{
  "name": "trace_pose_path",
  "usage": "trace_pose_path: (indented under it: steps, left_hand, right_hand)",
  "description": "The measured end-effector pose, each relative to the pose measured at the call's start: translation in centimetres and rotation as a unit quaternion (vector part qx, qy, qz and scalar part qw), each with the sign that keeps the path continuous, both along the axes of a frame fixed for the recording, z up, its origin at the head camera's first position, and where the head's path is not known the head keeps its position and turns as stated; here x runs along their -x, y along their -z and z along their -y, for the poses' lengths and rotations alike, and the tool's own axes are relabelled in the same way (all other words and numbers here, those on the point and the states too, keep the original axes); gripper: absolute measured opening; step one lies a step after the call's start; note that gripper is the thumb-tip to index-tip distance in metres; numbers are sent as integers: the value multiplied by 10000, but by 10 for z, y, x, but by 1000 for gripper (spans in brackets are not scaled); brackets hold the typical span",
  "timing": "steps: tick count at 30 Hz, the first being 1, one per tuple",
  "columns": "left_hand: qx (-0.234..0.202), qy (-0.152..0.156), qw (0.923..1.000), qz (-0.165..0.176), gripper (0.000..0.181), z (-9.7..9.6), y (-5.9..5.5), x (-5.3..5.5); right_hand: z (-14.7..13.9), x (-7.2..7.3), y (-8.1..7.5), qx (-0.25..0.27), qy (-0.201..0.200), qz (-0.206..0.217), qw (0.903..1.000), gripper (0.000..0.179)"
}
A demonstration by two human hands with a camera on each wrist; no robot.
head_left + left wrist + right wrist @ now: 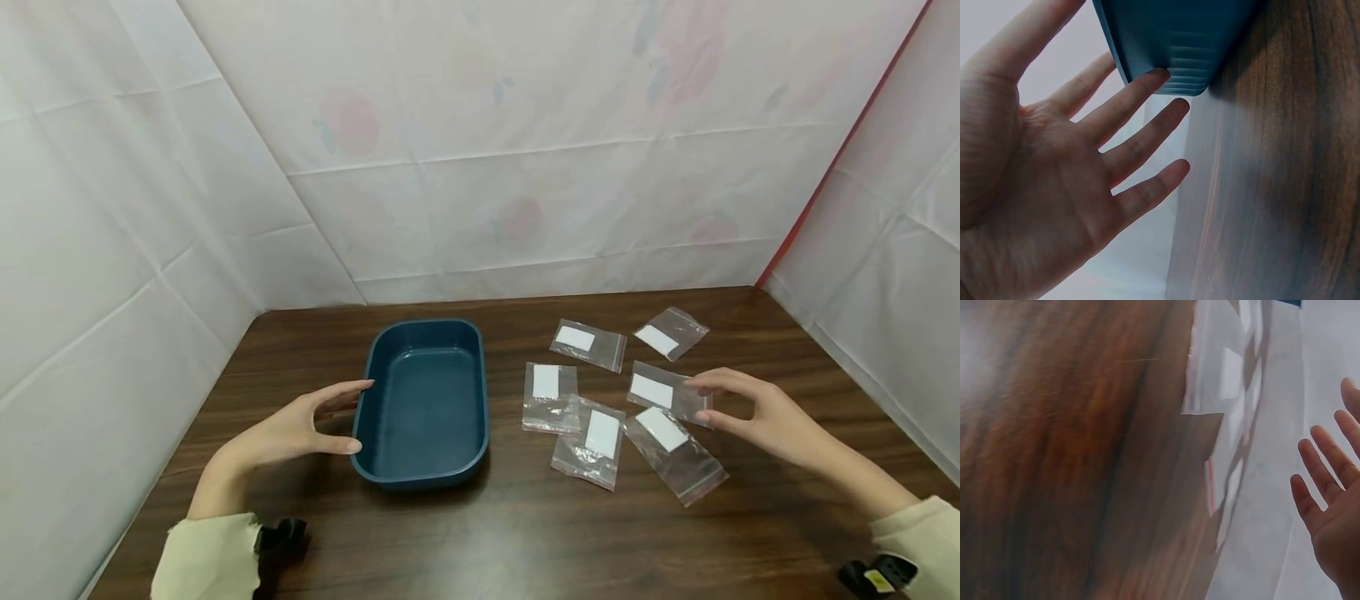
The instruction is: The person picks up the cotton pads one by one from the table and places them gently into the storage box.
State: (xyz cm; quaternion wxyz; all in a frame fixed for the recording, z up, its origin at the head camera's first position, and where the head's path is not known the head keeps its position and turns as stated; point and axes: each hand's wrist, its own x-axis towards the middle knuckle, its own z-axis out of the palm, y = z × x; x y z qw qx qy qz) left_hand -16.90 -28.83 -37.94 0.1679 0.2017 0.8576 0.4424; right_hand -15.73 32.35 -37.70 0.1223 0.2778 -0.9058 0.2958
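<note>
A deep blue rectangular tray (427, 481) with rounded corners stands on the table, left of the middle. My left hand (300, 427) is at its left side, fingers spread and thumb near the rim. In the left wrist view the fingertips of this hand (1085, 144) overlap the tray's ribbed outer wall (1188, 62). Over the right part of the table, my right hand (765, 417) hovers with parted, relaxed fingers. Its fingertips overlap the edge of a clear zip bag (684, 395) with a white label. In the right wrist view the right hand (1335, 500) holds nothing.
Several more clear zip bags with white labels lie around it: one at the back (607, 348), one at the back right (686, 327), one nearer the front (693, 471), and two overlapping ones (551, 412) towards the tray. White cloth (525, 208) hangs behind the dark wood table (525, 550).
</note>
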Motion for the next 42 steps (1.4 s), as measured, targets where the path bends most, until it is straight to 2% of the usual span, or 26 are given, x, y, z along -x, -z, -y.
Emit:
trace_pose_path:
  steps: [14, 24, 36, 42]
  left_hand:
    - [-54, 6, 10000, -7, 80, -2, 1, -3]
    - [-118, -25, 9999, -52, 81, 3, -3, -6]
    - [13, 1, 10000, -73, 81, 0, -3, -3]
    - [41, 75, 9999, -81, 81, -2, -4, -1]
  right_hand:
    - [4, -13, 18, -224, -854, 312, 9956, 39]
    - [10, -16, 33, -342, -1555, 589, 9855, 39]
    - [5, -15, 42, -817, -1379, 285, 9867, 42]
    - [5, -12, 47, -848, -1376, 169, 9867, 36]
